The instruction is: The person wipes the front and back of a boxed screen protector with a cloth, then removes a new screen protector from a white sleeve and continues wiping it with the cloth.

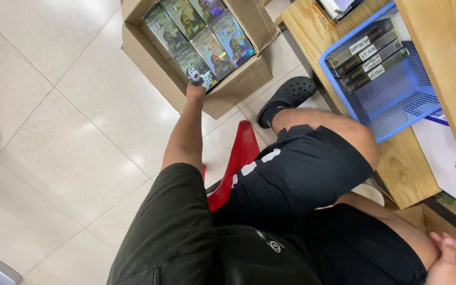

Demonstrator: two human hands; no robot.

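- Your left hand (196,89) reaches down and away from you to the near wall of the open cardboard box (241,84) on the tiled floor (54,137); its fingers are closed on the nearest printed package (202,77), at that package's near end, at the box's near edge.
- The box lies on the floor ahead of your red plastic stool (238,158), flaps spread; inside it, more flat printed packages (207,31) lie side by side in rows, faces up, touching one another; the one you grip sits at the near end of the row.
- Your right hand (449,261) rests low at the right edge of the view, against your leg; the fingers look loosely curled and hold nothing.
- You sit in black shorts; your foot in a black clog (286,97) stands on the floor just beside the box, between it and the wooden table (412,169).
- On that table sits a blue mesh basket (397,100); dark slim boxes (368,55) with white labels stand packed together in its far end; the near part is bare mesh.
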